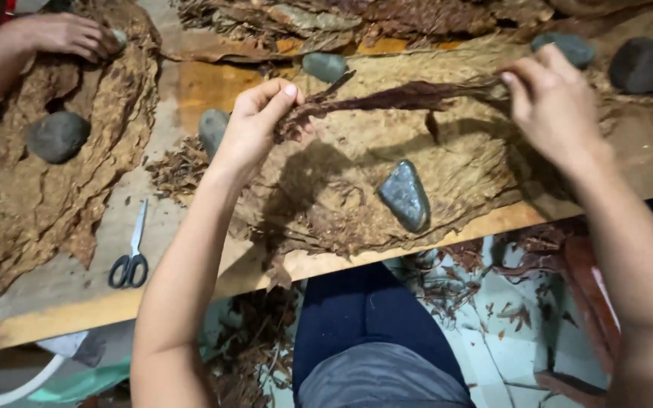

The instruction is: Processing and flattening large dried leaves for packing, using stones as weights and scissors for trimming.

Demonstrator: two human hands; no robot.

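The left hand (255, 125) and the right hand (549, 106) hold 1 dark brown dried leaf (402, 97) stretched between them, just above the table (190, 87). The grip of the left hand is closed: thumb and fingers pinch the crumpled left end of the leaf. The grip of the right hand is also closed, fingertips pinched on the thin right end. The leaf looks twisted and narrow, with a stiff stem sticking out near the left hand.

As I judge it, the work is in the middle. Under the hands lies a flat pile of lighter brown leaves (357, 174), already spread and pressed, and 1 smooth grey-green stone (404, 195) rests on it as a weight. More grey stones sit around the pile: 1 (213, 130) near the left wrist, 1 (324, 66) above the leaf, and 2 (606, 57) at the far right. The leaf in the hands is not yet opened or laid down. A heap of dark, wrinkled leaves (357, 19) waits at the far edge of the table.

The leaves are thin, dry and papery, with torn edges; small crumbs lie on the wood. The stones are rounded and matt. Scissors (131, 253) with black handles lie on the table at the left. Beside them another pile of leaves (47, 189) carries 1 round stone (57, 136), and the hand of another person (62, 34) rests on its top. Scraps of leaf cover the floor (508, 325) below.
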